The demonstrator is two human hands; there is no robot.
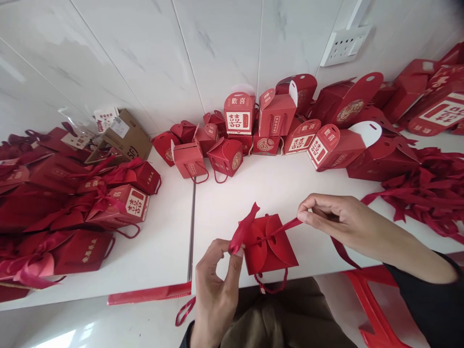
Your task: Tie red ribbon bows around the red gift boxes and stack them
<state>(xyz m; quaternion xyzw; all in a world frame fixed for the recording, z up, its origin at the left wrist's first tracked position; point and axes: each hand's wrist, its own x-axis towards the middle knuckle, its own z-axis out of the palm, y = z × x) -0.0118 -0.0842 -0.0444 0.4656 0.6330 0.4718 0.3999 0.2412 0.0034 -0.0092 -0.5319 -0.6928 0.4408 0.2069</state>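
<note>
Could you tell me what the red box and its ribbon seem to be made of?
The red box looks like matte card: flat folded flaps with crisp curved edges. The ribbon looks like satin fabric: it is limp and faintly shiny where the left hand and right hand hold its ends.

Red boxes [275, 116] by wall; ribbon pile [431, 193] right; socket [346, 43].

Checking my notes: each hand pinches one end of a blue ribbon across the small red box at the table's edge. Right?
No: the head view shows the ribbon is red, not blue. The left hand and right hand do each pinch one end of it across the small red box at the table's edge.
</note>
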